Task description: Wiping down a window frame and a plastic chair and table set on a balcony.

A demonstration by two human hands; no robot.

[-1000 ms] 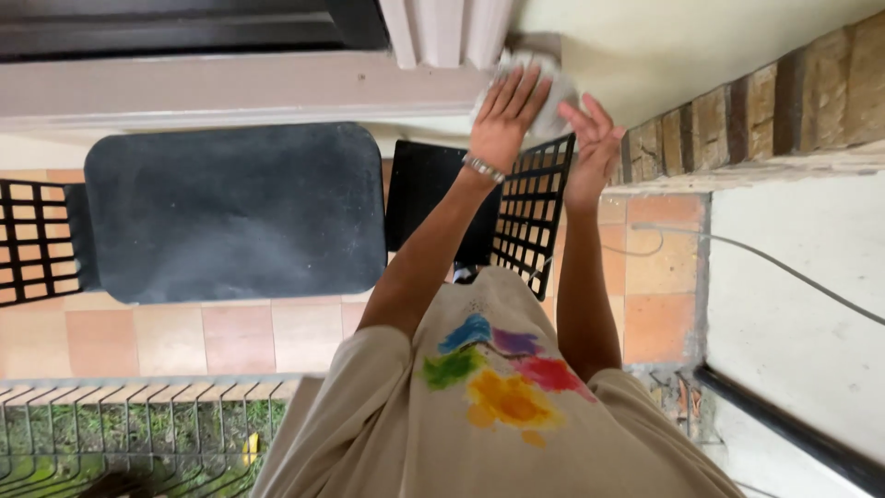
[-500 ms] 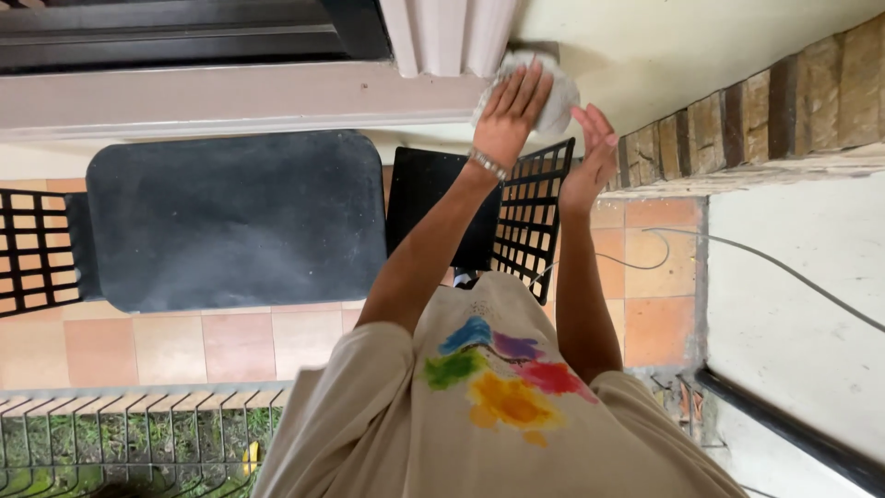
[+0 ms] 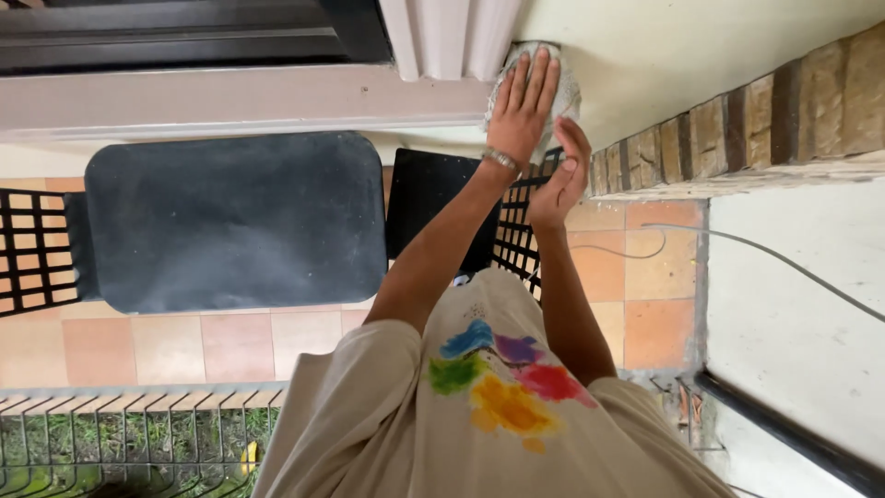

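A round whitish cover [image 3: 564, 85] sits on the cream wall [image 3: 701, 46], beside a white moulded frame [image 3: 447, 37]. My left hand [image 3: 523, 103], with a bracelet on its wrist, lies flat over the cover with its fingers together, hiding most of it. Just below, my right hand [image 3: 564, 175] is cupped, its fingertips touching the cover's lower right edge. My beige shirt [image 3: 479, 415] with coloured paint blotches fills the bottom of the view.
A dark rectangular table top [image 3: 230, 221] and two black metal lattice chairs [image 3: 32, 249] [image 3: 516, 249] stand on orange floor tiles [image 3: 645, 314]. A brick ledge [image 3: 756, 120] runs to the right. A thin cable [image 3: 784, 267] crosses a pale surface. A railing [image 3: 120, 443] lies at the bottom left.
My left hand has slid a little higher over the round cover. My right hand has come down from the cover's right side to just under it.
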